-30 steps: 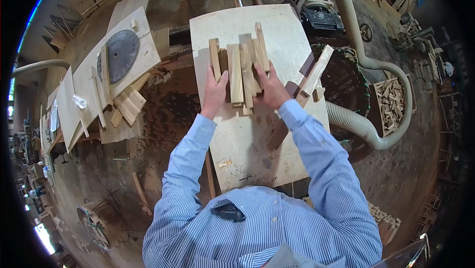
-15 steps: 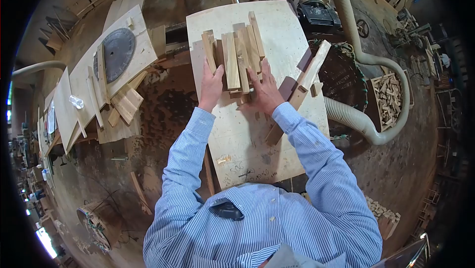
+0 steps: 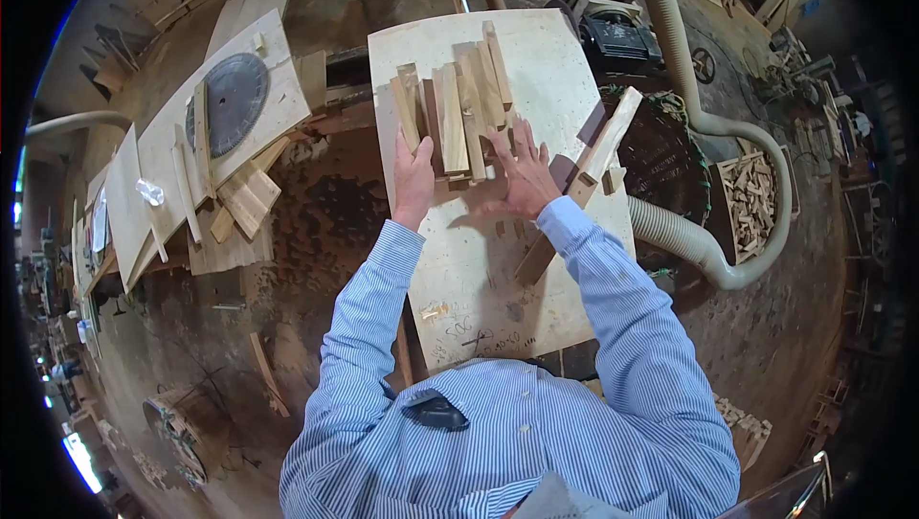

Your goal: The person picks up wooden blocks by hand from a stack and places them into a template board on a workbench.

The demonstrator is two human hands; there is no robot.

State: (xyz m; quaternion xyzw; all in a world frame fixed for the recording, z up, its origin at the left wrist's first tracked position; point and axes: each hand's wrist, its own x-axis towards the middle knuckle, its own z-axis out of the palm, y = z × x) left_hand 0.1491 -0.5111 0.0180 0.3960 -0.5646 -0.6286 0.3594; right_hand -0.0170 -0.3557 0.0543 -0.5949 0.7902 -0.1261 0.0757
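A bundle of short wooden strips (image 3: 454, 122) lies side by side on a pale plywood board (image 3: 459, 270) in front of me. Between the thumb and fingers of my left hand (image 3: 414, 182) is the near end of the leftmost wooden strip (image 3: 405, 112). My right hand (image 3: 528, 179) is spread open, its fingertips by the near ends of the right-hand strips. One longer strip (image 3: 496, 64) reaches farthest away from me. To the right of my right hand, a thicker light wooden bar (image 3: 611, 136) lies slanted across a brown wooden piece (image 3: 536, 259), with a small block (image 3: 614, 180) beside it.
On the left, a plywood sheet (image 3: 278, 59) carries a large circular saw blade (image 3: 230, 107) and loose boards (image 3: 251, 201). A ribbed hose (image 3: 680, 229) curves along the right, near a box of wood offcuts (image 3: 750, 193). A dark motor (image 3: 617, 38) stands behind the board.
My right hand has moved slightly right and away from the strips, its fingers spreading. My left hand stays at the leftmost strip. The view has shifted a little.
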